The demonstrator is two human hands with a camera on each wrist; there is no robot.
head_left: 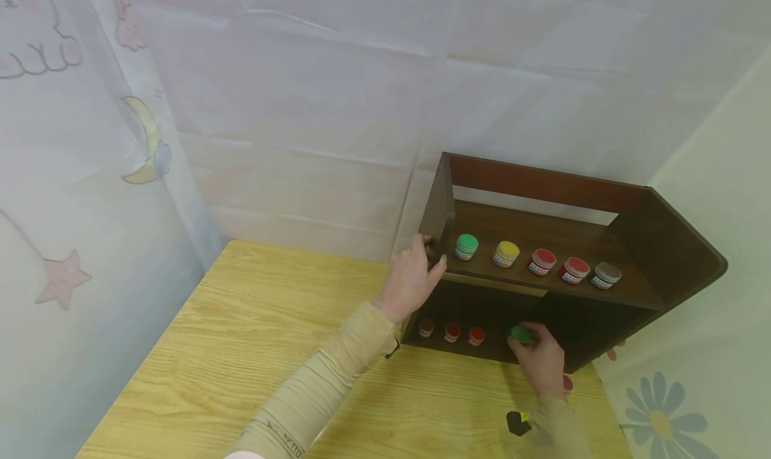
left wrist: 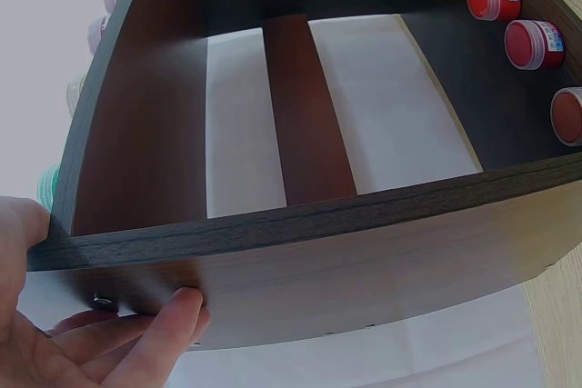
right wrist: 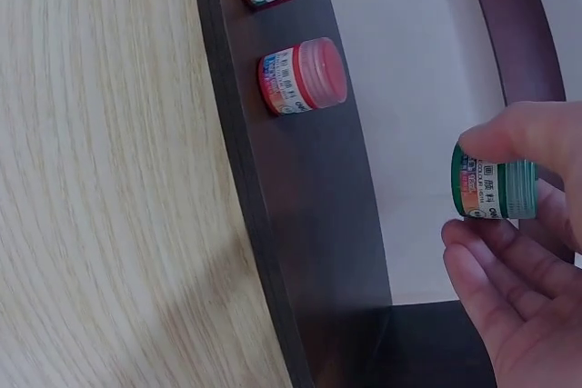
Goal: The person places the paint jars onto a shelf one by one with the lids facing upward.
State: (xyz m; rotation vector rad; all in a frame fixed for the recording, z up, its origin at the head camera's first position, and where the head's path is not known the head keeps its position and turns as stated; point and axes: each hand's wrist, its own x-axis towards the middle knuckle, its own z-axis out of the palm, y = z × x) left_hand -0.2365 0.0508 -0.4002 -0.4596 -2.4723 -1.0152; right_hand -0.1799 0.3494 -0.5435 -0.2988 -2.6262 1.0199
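A dark brown two-tier shelf (head_left: 680, 245) stands at the back right of the table. My left hand (head_left: 409, 278) grips the front edge of its left side panel, thumb in front and fingers on the outer face (left wrist: 155, 343). In the lower tier, my right hand (head_left: 544, 362) pinches a small green paint jar (right wrist: 482, 184) between thumb and fingers, above the lower board in the right wrist view. To its left on that board stand three reddish jars, among them a red paint jar (head_left: 476, 336) and a brownish one (head_left: 425, 328).
Along the upper board stand a light green jar (head_left: 466, 247), a yellow jar (head_left: 506, 253), two red jars and a dark grey jar (head_left: 606, 276). A black object (head_left: 518, 423) with a yellow mark lies by the right wrist. A pinkish-red lid (head_left: 568, 383) shows partly behind that hand.
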